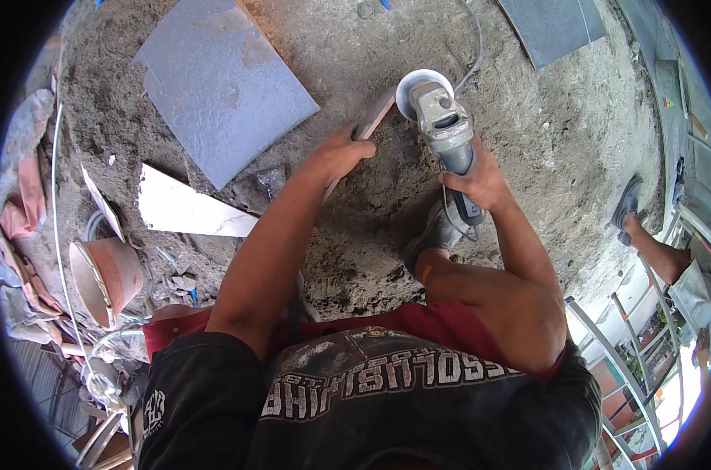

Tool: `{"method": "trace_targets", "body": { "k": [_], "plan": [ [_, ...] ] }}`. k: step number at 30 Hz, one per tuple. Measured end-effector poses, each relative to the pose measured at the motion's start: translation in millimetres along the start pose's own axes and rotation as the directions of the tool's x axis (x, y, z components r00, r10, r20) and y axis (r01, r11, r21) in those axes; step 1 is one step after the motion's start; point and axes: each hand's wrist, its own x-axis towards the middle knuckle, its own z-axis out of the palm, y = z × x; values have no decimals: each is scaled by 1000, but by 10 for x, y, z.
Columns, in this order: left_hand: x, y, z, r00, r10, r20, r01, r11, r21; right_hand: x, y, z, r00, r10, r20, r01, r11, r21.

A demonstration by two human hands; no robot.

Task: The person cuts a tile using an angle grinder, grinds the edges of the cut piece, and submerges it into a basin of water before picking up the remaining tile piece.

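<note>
While the left hand (344, 155) grips a narrow tile strip (377, 114) on edge, the right hand (485, 177) closes around the body of an angle grinder (448, 125). The strip slants over the dusty ground (520, 133) in front of the person, its far end right at the grinder's pale disc (406, 91); whether they touch cannot be told. To the left lie a large grey slab (226, 90) and a white tile piece (187, 205), with a bucket (120, 270) nearer the person. Another grey slab (555, 30) lies at the upper right. A second person's leg (659, 257) shows at the right rim.
</note>
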Motion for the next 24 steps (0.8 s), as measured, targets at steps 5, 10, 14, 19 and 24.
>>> {"method": "trace_targets", "body": {
  "k": [5, 10, 14, 19, 24],
  "plan": [
    [35, -98, -57, 1000, 9, -4, -9, 1000, -2, 95, 8, 29, 998, -59, -8, 59, 998, 21],
    [71, -135, -99, 999, -3, 42, 3, 1000, 7, 158, 25, -70, 1000, -17, -21, 18, 998, 61],
    [46, -127, -74, 1000, -9, 4, 9, 1000, 5, 132, -8, -129, 1000, 4, 5, -5, 992, 126],
    [28, -77, -108, 999, -28, 27, 28, 1000, 15, 135, 15, -52, 1000, -17, 19, 16, 997, 76],
    [29, -111, -109, 999, -33, 16, 33, 999, 2, 161, -27, -47, 999, -53, 12, 49, 974, 220]
  ]
}}
